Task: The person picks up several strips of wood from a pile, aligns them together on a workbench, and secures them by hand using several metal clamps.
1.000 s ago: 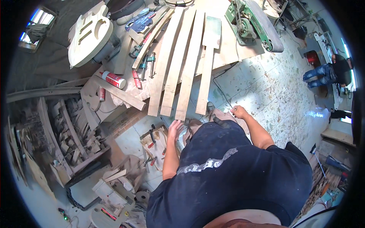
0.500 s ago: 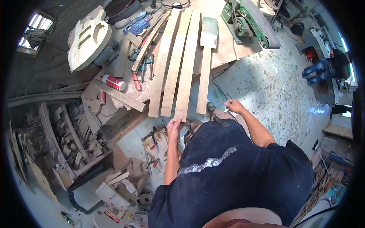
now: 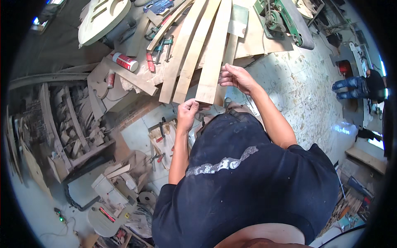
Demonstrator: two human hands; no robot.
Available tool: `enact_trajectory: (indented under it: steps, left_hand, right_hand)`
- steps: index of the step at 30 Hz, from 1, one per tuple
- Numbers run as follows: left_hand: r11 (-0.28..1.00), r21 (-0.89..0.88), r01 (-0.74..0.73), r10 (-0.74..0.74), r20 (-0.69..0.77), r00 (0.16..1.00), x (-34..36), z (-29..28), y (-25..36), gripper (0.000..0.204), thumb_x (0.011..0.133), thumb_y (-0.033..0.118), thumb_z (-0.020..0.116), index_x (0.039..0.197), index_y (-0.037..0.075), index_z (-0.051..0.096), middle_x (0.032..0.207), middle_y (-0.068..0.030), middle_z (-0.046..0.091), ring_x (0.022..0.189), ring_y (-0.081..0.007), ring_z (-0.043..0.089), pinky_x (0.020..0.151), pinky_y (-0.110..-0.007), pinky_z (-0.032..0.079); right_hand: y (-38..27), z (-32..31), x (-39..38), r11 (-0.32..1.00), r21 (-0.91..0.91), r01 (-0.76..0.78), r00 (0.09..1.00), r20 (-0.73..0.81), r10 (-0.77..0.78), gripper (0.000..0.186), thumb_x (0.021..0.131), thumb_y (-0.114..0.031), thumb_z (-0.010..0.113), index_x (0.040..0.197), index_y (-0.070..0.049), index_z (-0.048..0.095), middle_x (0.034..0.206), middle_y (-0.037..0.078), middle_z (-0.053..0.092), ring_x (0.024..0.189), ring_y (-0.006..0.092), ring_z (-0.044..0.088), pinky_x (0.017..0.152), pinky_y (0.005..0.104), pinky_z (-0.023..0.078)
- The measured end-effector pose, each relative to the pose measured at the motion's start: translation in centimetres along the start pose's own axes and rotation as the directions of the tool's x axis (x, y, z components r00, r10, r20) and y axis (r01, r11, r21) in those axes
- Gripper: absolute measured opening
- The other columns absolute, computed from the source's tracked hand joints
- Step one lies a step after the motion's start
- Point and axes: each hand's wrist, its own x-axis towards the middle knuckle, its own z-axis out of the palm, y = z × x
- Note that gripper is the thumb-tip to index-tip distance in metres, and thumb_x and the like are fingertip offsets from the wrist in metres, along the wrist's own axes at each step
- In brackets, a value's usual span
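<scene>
Several long, pale boards lie fanned out over the workbench, their near ends jutting past its front edge. My left hand (image 3: pixel 189 111) is closed on the near end of the nearest board (image 3: pixel 211 70). Just right of that board, my right hand (image 3: pixel 235 78) has its fingers apart and stretched toward the board's side, holding nothing that I can make out. Left of it lie two more boards (image 3: pixel 191 68) (image 3: pixel 171 78); behind it is a paddle-shaped piece (image 3: pixel 237 20) with a narrow shaft.
On the bench (image 3: pixel 115 95) are clamps (image 3: pixel 161 49), glue bottles (image 3: pixel 124 61) and a guitar body (image 3: pixel 99 22). A green belt sander (image 3: pixel 281 25) stands back right. Wood scraps fill a bin (image 3: pixel 78 140) at lower left. Another person (image 3: pixel 357 87) is at the far right.
Both my hands have moved up. My right hand has come left and opened beside the nearest board; my left has taken hold of that board's end. The view has shifted, raising the bench in the picture.
</scene>
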Motion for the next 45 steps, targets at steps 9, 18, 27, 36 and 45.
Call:
enact_trajectory:
  steps: [9, 18, 27, 36, 45]
  left_hand:
    - [0.994, -0.105, 0.025, -0.025, 0.007, 1.0, -0.4, -1.4, -1.7, 0.047, 0.096, 0.036, 0.05, 0.106, -0.009, 0.06, 0.097, -0.0176, 0.068, 0.088, -0.0263, 0.067, 0.083, -0.038, 0.051]
    - [0.931, -0.304, 0.204, -0.282, -0.242, 0.928, -1.6, -6.2, -13.0, 0.037, 0.1, 0.027, 0.041, 0.122, 0.0, 0.053, 0.108, -0.0137, 0.065, 0.096, -0.0219, 0.063, 0.088, -0.035, 0.048]
    - [0.859, -0.466, 0.212, -0.423, -0.415, 0.805, -0.2, -8.3, -15.3, 0.041, 0.098, 0.014, 0.04, 0.138, 0.004, 0.04, 0.122, -0.0089, 0.058, 0.103, -0.0197, 0.058, 0.094, -0.039, 0.045]
    - [0.839, -0.507, 0.2, -0.448, -0.434, 0.781, -0.5, -8.2, -15.2, 0.06, 0.098, 0.011, 0.041, 0.149, 0.005, 0.011, 0.142, -0.0211, 0.038, 0.12, -0.0346, 0.05, 0.098, -0.045, 0.044]
    - [0.851, -0.482, 0.207, -0.439, -0.438, 0.784, -0.8, -10.3, -15.1, 0.052, 0.099, 0.021, 0.043, 0.146, 0.006, 0.026, 0.137, -0.0188, 0.046, 0.119, -0.0346, 0.051, 0.097, -0.045, 0.045]
  right_hand:
    - [0.8, 0.9, 1.5, 0.998, 0.056, -0.024, 0.999, 0.032, 0.022, 0.043, 0.095, -0.039, 0.053, 0.114, -0.001, 0.057, 0.095, 0.009, 0.064, 0.084, 0.018, 0.065, 0.078, 0.0306, 0.055]
    - [9.5, 0.0, 8.6, 0.952, -0.119, -0.283, 0.957, -0.106, 0.271, 0.021, 0.095, -0.024, 0.056, 0.092, -0.004, 0.06, 0.089, 0.007, 0.064, 0.069, 0.0116, 0.063, 0.064, 0.0233, 0.058]
    - [15.1, -0.1, 14.5, 0.886, -0.226, -0.405, 0.906, -0.229, 0.356, 0.021, 0.097, -0.021, 0.05, 0.098, -0.001, 0.058, 0.092, 0.01, 0.064, 0.076, 0.0154, 0.063, 0.068, 0.0277, 0.058]
    - [14.8, -0.6, 14.8, 0.875, -0.186, -0.446, 0.891, -0.185, 0.415, 0.025, 0.098, -0.02, 0.048, 0.107, 0.001, 0.058, 0.101, 0.011, 0.065, 0.085, 0.0175, 0.065, 0.073, 0.0277, 0.058]
    - [13.5, -1.5, 13.8, 0.869, -0.229, -0.439, 0.898, -0.077, 0.434, 0.029, 0.099, -0.022, 0.045, 0.112, 0.001, 0.057, 0.105, 0.011, 0.065, 0.089, 0.0183, 0.064, 0.077, 0.0287, 0.056]
